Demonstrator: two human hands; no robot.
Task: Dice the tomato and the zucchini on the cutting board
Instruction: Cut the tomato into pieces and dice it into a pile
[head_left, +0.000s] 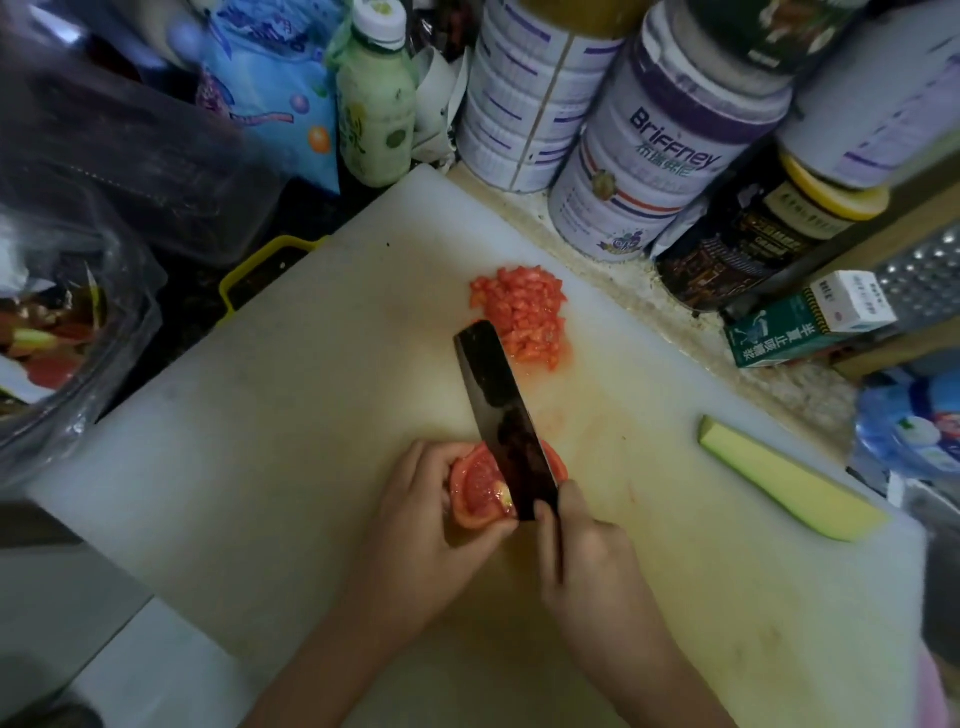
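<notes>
- Head view puts us partway through the tomato. Our left hand (431, 525) holds the tomato piece (475, 491) near the middle of the cutting board (311, 415), cut face up. That grip is curled round the piece's left and near sides.
- Our right hand (587, 561) has its grip clenched on the handle of the knife (501, 410). The dark blade sits across the tomato piece, with its tip pointing toward the board's far edge.
- The diced tomato (524, 317) lies in a heap toward the far side of the board, just beside the blade's tip.
- The zucchini (789, 483) lies uncut near the board's right edge, well apart from both hands.
- We judge the step in hand to be slicing this piece, with the cross-cuts into dice to follow.
- To do it well, we should tuck the left fingertips back. The thumb sits very close to the blade near the board's centre.
- The board around the piece looks wet with juice, so we should press the tomato flat to stop it sliding.
- Even, parallel cuts will match the cubes in the heap. We can then push the new dice toward the board's far side.
</notes>
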